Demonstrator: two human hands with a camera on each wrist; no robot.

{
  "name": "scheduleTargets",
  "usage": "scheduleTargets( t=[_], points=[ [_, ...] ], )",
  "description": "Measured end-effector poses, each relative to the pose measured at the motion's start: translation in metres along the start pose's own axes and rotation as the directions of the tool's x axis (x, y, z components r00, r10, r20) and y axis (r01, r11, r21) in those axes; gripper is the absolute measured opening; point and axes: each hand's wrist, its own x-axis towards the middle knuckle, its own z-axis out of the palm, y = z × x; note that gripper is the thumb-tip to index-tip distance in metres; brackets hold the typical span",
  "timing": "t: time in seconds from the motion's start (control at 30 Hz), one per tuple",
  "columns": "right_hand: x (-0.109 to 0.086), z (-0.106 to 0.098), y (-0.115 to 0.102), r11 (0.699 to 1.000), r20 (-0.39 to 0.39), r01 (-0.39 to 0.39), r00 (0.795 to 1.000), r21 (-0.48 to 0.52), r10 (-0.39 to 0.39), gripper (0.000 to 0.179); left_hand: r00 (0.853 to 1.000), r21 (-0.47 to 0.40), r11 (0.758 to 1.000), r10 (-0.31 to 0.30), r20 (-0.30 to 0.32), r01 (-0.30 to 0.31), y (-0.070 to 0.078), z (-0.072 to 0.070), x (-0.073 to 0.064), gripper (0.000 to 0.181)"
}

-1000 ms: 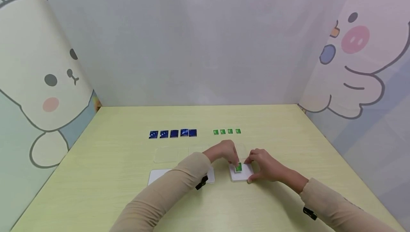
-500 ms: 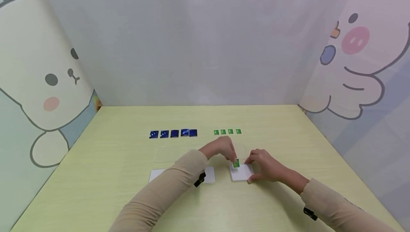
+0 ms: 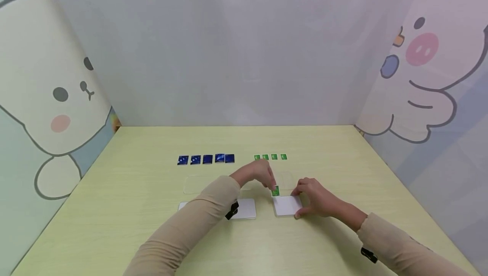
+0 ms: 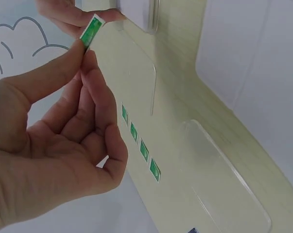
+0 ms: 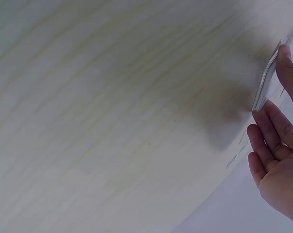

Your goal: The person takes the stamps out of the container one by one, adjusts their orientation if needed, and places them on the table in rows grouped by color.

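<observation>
Between thumb and index finger, my left hand (image 3: 256, 172) pinches a small green card (image 3: 275, 191) with a white border. The left wrist view shows the card (image 4: 92, 32) sticking up from the fingertips. In the head view it appears just beyond the back left edge of a flat white case (image 3: 286, 206). My right hand (image 3: 317, 200) holds that case at its right side, thumb at the front and fingers at the back. Its clear edge (image 5: 266, 80) shows at the thumb in the right wrist view, seen nearly edge-on.
Several small green cards (image 3: 274, 156) lie in a row at the back. Left of them is a row of several blue cards (image 3: 207, 159). Clear plastic lids (image 3: 197, 184) lie mid-table. A wider white case (image 3: 245, 209) is partly covered by the left sleeve.
With the green card pinched in it, my left hand has moved from over the white case back and to the left. The right hand has stayed in place on the case.
</observation>
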Motion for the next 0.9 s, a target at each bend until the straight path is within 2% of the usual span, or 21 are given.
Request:
scheduleTargets(
  t=[0.3,0.9],
  points=[
    [0.0,0.0,-0.001,1.0,-0.004,-0.001,1.0,-0.021,0.001,0.052,1.0,0.003,1.0,0.0,-0.001,0.0,-0.009,-0.01,-0.005,0.011],
    [-0.001,0.001,0.001,1.0,-0.009,0.004,1.0,-0.011,-0.004,0.052,1.0,-0.064,0.998,-0.001,-0.001,0.001,-0.017,-0.018,-0.005,0.012]
  ],
)
